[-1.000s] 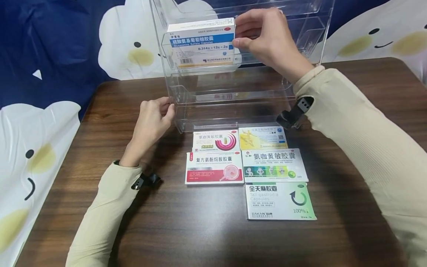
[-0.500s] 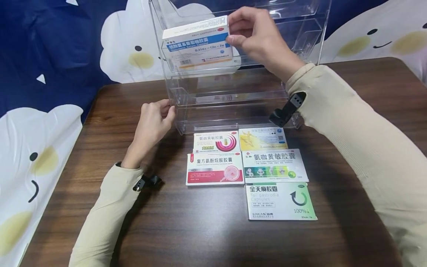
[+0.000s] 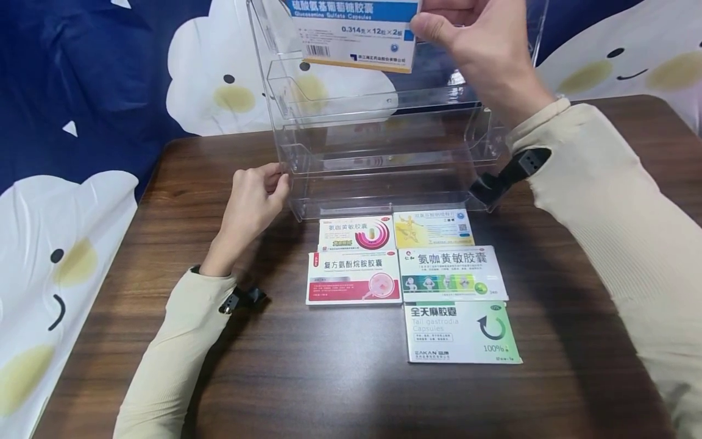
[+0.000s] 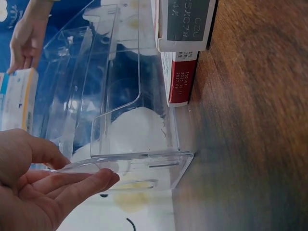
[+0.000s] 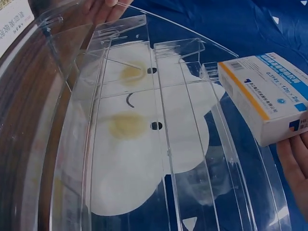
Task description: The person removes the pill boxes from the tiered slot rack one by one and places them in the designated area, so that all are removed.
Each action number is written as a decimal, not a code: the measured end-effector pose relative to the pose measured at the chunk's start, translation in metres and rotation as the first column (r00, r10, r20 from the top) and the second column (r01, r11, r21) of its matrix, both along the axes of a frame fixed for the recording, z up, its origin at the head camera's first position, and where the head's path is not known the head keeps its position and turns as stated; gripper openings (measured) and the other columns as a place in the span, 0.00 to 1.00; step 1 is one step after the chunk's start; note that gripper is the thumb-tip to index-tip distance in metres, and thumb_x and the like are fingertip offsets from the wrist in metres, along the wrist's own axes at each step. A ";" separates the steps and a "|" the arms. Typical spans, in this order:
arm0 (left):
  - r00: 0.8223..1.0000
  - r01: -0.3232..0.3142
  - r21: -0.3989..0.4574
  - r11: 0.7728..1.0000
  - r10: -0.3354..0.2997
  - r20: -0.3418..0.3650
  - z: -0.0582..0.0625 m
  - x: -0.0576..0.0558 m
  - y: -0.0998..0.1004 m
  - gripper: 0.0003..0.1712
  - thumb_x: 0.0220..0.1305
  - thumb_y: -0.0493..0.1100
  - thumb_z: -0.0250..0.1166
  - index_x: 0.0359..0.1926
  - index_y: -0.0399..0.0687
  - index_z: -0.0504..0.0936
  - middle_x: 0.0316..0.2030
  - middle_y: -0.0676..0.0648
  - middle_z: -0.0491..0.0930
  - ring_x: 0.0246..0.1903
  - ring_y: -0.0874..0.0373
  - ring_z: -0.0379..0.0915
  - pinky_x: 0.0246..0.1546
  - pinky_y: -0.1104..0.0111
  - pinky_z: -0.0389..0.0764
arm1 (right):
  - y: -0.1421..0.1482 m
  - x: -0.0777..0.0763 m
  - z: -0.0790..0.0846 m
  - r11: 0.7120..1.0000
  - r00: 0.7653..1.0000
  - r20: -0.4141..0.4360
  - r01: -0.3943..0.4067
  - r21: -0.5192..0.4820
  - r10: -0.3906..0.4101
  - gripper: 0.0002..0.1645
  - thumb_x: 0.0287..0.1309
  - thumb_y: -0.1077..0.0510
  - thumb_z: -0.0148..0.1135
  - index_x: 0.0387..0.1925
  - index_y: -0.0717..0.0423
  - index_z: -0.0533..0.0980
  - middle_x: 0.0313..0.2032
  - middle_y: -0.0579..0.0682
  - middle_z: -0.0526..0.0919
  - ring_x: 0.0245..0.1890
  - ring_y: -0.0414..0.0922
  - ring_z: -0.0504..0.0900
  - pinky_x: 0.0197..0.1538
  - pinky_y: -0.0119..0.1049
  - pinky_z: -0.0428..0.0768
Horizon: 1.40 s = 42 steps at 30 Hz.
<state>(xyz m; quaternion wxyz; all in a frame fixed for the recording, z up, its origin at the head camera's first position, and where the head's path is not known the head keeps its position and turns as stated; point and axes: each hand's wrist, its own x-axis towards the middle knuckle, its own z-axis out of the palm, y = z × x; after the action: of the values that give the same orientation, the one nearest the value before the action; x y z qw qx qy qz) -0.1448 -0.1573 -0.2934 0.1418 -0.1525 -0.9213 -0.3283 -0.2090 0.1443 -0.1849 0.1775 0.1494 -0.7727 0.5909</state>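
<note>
In the head view, my right hand (image 3: 490, 58) grips the right end of a white-and-blue medicine box (image 3: 356, 39). The box is raised in front of the upper tiers of a clear plastic display rack (image 3: 351, 161), its top cut off by the frame edge. Seen from the right wrist, the same medicine box (image 5: 264, 91) is apart from the rack's tiers, with fingers at its end. My left hand (image 3: 249, 204) pinches the rack's left side edge low down. The left wrist view shows thumb and fingers (image 4: 91, 187) on either side of the clear panel.
Several flat medicine boxes lie before the rack: pink-ringed (image 3: 356, 233), yellow-and-white (image 3: 433, 228), red-and-white (image 3: 353, 277), green-striped (image 3: 452, 273) and green-and-white (image 3: 460, 332). They rest on a dark wooden table (image 3: 307, 366). A blue cloth with white clouds (image 3: 99, 91) hangs behind.
The white-and-blue box first tilted within an upper tier, then rose out of it, moving up and slightly right with my right hand. My left hand has stayed on the rack's edge.
</note>
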 end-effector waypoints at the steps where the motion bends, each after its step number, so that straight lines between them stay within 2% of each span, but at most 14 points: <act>1: 1.000 0.001 0.001 1.000 -0.001 0.000 0.000 0.000 0.000 0.14 0.63 0.32 0.55 0.43 0.26 0.82 0.35 0.33 0.84 0.37 0.47 0.83 0.37 0.57 0.81 | 0.001 0.001 -0.001 1.000 1.000 -0.012 0.000 0.000 0.000 0.19 0.56 0.61 0.67 0.51 0.57 0.78 0.49 0.50 0.84 0.50 0.39 0.82 0.59 0.30 0.72; 7: 1.000 0.001 0.005 1.000 -0.001 -0.002 -0.001 0.000 -0.001 0.14 0.63 0.32 0.55 0.43 0.26 0.83 0.35 0.34 0.84 0.38 0.47 0.83 0.38 0.57 0.81 | 0.008 0.014 -0.009 0.999 0.996 -0.079 -0.045 0.029 0.047 0.18 0.55 0.63 0.67 0.49 0.59 0.79 0.44 0.49 0.86 0.44 0.38 0.84 0.54 0.30 0.76; 11: 1.000 0.000 0.002 1.000 0.000 -0.006 0.000 0.000 -0.001 0.14 0.63 0.33 0.55 0.43 0.27 0.83 0.35 0.34 0.85 0.38 0.48 0.83 0.37 0.57 0.80 | 0.013 0.027 -0.018 0.994 0.993 -0.057 -0.100 0.036 0.102 0.15 0.54 0.66 0.68 0.46 0.61 0.81 0.40 0.47 0.87 0.39 0.37 0.85 0.47 0.28 0.78; 15: 1.000 -0.004 0.000 1.000 0.004 -0.007 0.000 0.000 -0.003 0.14 0.63 0.32 0.55 0.43 0.27 0.83 0.35 0.34 0.85 0.37 0.49 0.83 0.37 0.57 0.80 | 0.018 0.038 -0.028 0.980 0.984 -0.009 -0.179 -0.085 0.179 0.14 0.52 0.70 0.67 0.43 0.63 0.82 0.36 0.48 0.87 0.36 0.38 0.86 0.42 0.27 0.80; 18: 1.000 -0.009 -0.001 1.000 0.009 -0.006 0.000 0.000 -0.004 0.14 0.63 0.32 0.55 0.43 0.27 0.83 0.35 0.34 0.85 0.38 0.49 0.83 0.37 0.57 0.80 | 0.021 0.047 -0.034 0.951 0.968 0.007 -0.243 -0.193 0.249 0.13 0.51 0.72 0.67 0.42 0.65 0.82 0.35 0.50 0.87 0.35 0.40 0.86 0.40 0.28 0.80; 21: 1.000 -0.014 -0.001 1.000 0.014 0.000 -0.001 0.001 -0.005 0.14 0.63 0.32 0.55 0.42 0.27 0.83 0.35 0.34 0.84 0.38 0.49 0.83 0.37 0.57 0.81 | 0.022 0.057 -0.040 0.925 0.952 0.033 -0.286 -0.252 0.303 0.13 0.51 0.72 0.67 0.41 0.67 0.81 0.36 0.52 0.88 0.36 0.43 0.87 0.39 0.30 0.81; 25: 1.000 -0.016 0.005 1.000 0.015 0.021 0.000 0.001 -0.004 0.14 0.64 0.32 0.55 0.43 0.27 0.82 0.37 0.33 0.84 0.39 0.48 0.83 0.37 0.57 0.81 | 0.024 0.076 -0.049 0.888 0.917 0.123 -0.324 -0.327 0.380 0.12 0.52 0.74 0.65 0.41 0.69 0.80 0.37 0.56 0.87 0.36 0.46 0.87 0.39 0.35 0.81; 28: 1.000 -0.012 0.002 1.000 0.012 0.012 0.001 0.001 -0.003 0.14 0.64 0.32 0.55 0.44 0.26 0.82 0.37 0.33 0.84 0.38 0.49 0.82 0.35 0.58 0.80 | 0.026 0.093 -0.058 0.891 0.884 0.239 -0.317 -0.324 0.402 0.13 0.55 0.72 0.64 0.44 0.68 0.79 0.39 0.56 0.86 0.37 0.48 0.86 0.41 0.37 0.81; 31: 1.000 -0.006 -0.007 1.000 0.006 -0.002 0.003 0.001 -0.002 0.14 0.63 0.32 0.55 0.44 0.26 0.82 0.36 0.33 0.84 0.36 0.50 0.82 0.33 0.59 0.79 | 0.028 0.112 -0.069 0.935 0.858 0.378 -0.288 -0.207 0.348 0.16 0.58 0.66 0.64 0.48 0.65 0.77 0.40 0.53 0.87 0.37 0.48 0.86 0.44 0.38 0.81; 33: 1.000 -0.002 -0.011 1.000 0.002 -0.015 0.003 0.000 -0.001 0.14 0.63 0.31 0.55 0.43 0.26 0.83 0.35 0.33 0.84 0.36 0.50 0.82 0.33 0.59 0.79 | 0.029 0.124 -0.077 0.950 0.837 0.449 -0.289 -0.122 0.312 0.18 0.59 0.63 0.64 0.51 0.65 0.76 0.40 0.52 0.87 0.37 0.48 0.86 0.44 0.38 0.81; 35: 1.000 0.001 -0.008 1.000 -0.001 -0.019 0.003 0.000 -0.001 0.14 0.62 0.32 0.55 0.43 0.26 0.83 0.35 0.34 0.84 0.37 0.49 0.82 0.34 0.58 0.80 | 0.030 0.135 -0.084 0.952 0.818 0.499 -0.302 -0.053 0.287 0.21 0.60 0.60 0.64 0.53 0.66 0.74 0.41 0.51 0.87 0.37 0.48 0.86 0.45 0.38 0.81; 40: 1.000 0.000 0.008 1.000 0.000 -0.017 0.003 0.000 0.001 0.14 0.62 0.32 0.55 0.42 0.25 0.83 0.35 0.33 0.84 0.39 0.47 0.83 0.36 0.57 0.81 | 0.030 0.162 -0.100 0.938 0.740 0.600 -0.343 -0.051 0.303 0.26 0.59 0.58 0.65 0.56 0.67 0.71 0.43 0.55 0.85 0.40 0.46 0.85 0.46 0.35 0.81; 42: 1.000 0.001 0.011 1.000 -0.001 -0.008 0.003 -0.001 0.001 0.14 0.62 0.32 0.55 0.42 0.26 0.83 0.35 0.33 0.84 0.38 0.47 0.83 0.36 0.57 0.81 | 0.028 0.172 -0.106 0.935 0.722 0.621 -0.352 -0.048 0.303 0.28 0.58 0.58 0.66 0.56 0.68 0.70 0.43 0.56 0.84 0.40 0.45 0.85 0.45 0.34 0.81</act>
<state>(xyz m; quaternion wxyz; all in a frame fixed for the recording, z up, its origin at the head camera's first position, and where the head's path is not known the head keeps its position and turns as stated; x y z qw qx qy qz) -0.1453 -0.1559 -0.2903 0.1463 -0.1537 -0.9188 -0.3330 -0.0368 0.1721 -0.2913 -0.1988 0.0876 -0.7700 0.5999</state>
